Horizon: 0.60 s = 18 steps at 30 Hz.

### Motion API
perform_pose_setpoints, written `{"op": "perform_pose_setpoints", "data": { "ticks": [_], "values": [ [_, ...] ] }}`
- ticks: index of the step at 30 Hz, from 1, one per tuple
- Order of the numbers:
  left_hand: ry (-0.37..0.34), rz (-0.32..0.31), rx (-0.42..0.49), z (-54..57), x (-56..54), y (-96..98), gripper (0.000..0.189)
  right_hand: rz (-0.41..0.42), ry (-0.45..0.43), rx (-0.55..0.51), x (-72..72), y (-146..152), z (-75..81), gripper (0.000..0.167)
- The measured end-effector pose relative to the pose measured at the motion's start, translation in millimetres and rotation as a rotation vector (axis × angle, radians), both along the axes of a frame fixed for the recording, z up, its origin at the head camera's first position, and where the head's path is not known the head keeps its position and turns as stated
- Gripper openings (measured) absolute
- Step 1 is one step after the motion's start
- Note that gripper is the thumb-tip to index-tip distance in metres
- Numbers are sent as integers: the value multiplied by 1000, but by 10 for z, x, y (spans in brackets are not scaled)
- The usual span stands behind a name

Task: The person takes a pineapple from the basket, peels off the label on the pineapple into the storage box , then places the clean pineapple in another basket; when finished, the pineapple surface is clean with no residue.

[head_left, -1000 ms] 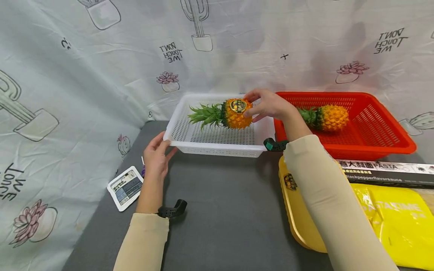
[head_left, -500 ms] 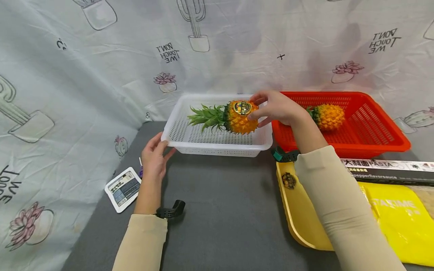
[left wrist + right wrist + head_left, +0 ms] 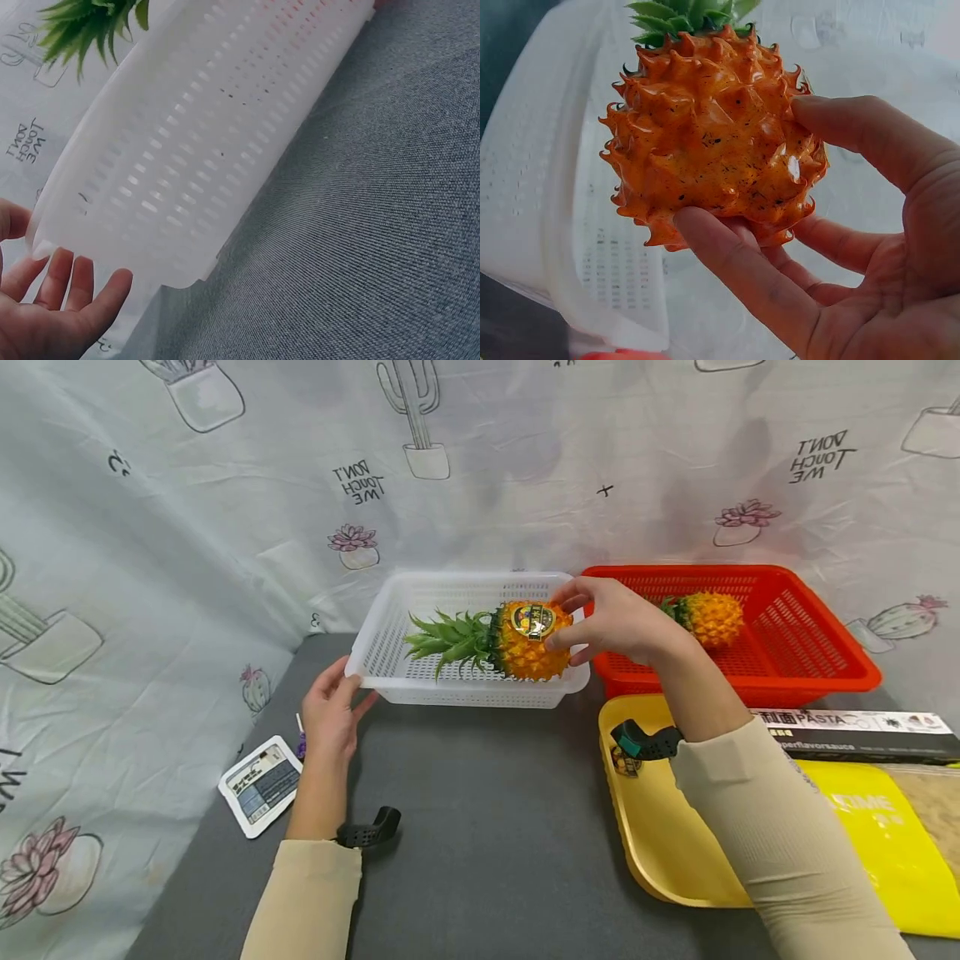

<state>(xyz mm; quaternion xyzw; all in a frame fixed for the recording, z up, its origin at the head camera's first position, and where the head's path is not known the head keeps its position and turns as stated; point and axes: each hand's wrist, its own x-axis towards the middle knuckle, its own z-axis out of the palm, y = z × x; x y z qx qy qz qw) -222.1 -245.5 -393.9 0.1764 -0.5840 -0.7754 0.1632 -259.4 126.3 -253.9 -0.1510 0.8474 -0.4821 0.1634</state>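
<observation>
A pineapple (image 3: 525,652) with a round black-and-gold sticker and green leaves lies sideways in the air over the white basket (image 3: 465,692). My right hand (image 3: 618,622) grips its bottom end; in the right wrist view the thumb and fingers close round the spiky orange body (image 3: 712,142). The leaves point left. At the basket's near left corner, my left hand (image 3: 330,710) pinches the rim, thumb on one side and fingers on the other, as the left wrist view also shows with the slotted basket wall (image 3: 187,150).
To the right of the white basket stands a red basket (image 3: 810,672) with another pineapple (image 3: 712,617) in it. In front are a yellow tray (image 3: 675,852), a black pasta box (image 3: 862,739) and a yellow packet (image 3: 877,852). A white labelled pack (image 3: 261,785) lies at the left.
The pineapple in my right hand has come down and nearer to me, over the white basket's front side. My left hand keeps its hold on the rim. The head view has shifted slightly right.
</observation>
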Motion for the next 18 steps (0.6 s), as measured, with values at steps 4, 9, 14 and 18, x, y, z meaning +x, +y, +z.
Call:
{"op": "perform_pose_setpoints", "data": {
  "ticks": [4, 9, 14, 18],
  "values": [
    [4, 4, 1, -10, 3, 4, 45, 18, 9, -1, 149, -21, 9, 59],
    [-5, 10, -15, -9, 30, 12, 46, 48, 11, -3, 321, -32, -12, 59],
    [-9, 25, 2, -10, 33, 19, 45, 61, -6, 16, 462, -3, -54, 61],
    [-10, 26, 5, -5, 16, 26, 45, 63, -5, 23, 555, 15, -126, 59]
  ]
}}
